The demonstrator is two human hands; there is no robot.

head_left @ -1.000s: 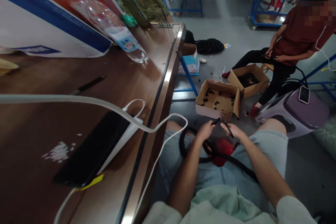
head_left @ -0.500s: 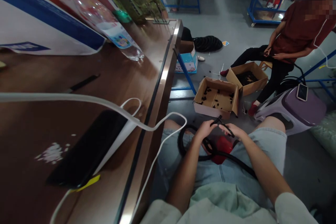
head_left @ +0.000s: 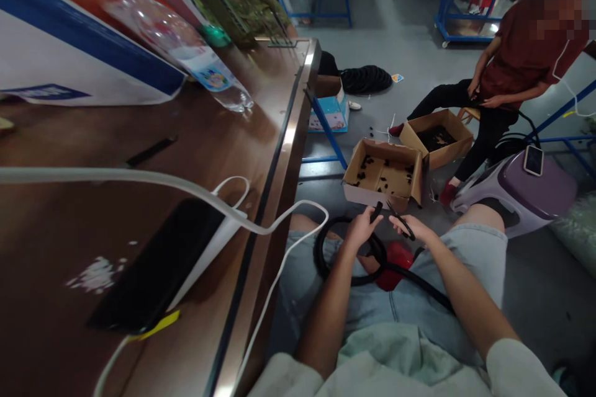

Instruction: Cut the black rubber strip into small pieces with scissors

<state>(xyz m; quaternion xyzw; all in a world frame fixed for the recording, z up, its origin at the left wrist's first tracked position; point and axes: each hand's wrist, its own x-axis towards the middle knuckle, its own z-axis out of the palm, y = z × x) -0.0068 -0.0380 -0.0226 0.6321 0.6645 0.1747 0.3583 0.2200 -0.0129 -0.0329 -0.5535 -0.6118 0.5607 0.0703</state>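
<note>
Black and rubbery-looking, the tube (head_left: 426,286) seems to have its free end in the left hand (head_left: 360,227), and from my remote seat I see that end poke up past the fingers, its long axis running forward, away from the body, with a slight lean to the right. The left hand pinches it between thumb and fingers, so the tube's end lies right at the fingertips. The relation I would weigh most is between that end and the scissors (head_left: 401,221): they sit just to its right, blades aimed forward and left, tips near it but apart. The right hand (head_left: 416,231) is curled on the handles (I cannot tell how far the blades are parted), so the left is the nearer one to the end, the right across a narrow gap. Below, the tube loops beneath the left arm and trails off under the right, crossing a red seat (head_left: 398,254). Just beyond both hands I have a box (head_left: 367,197) with black scraps (head_left: 369,160) inside, then a second box (head_left: 451,152) close against it, by a seated co-worker (head_left: 521,68). The table (head_left: 200,142) runs along my left.
</note>
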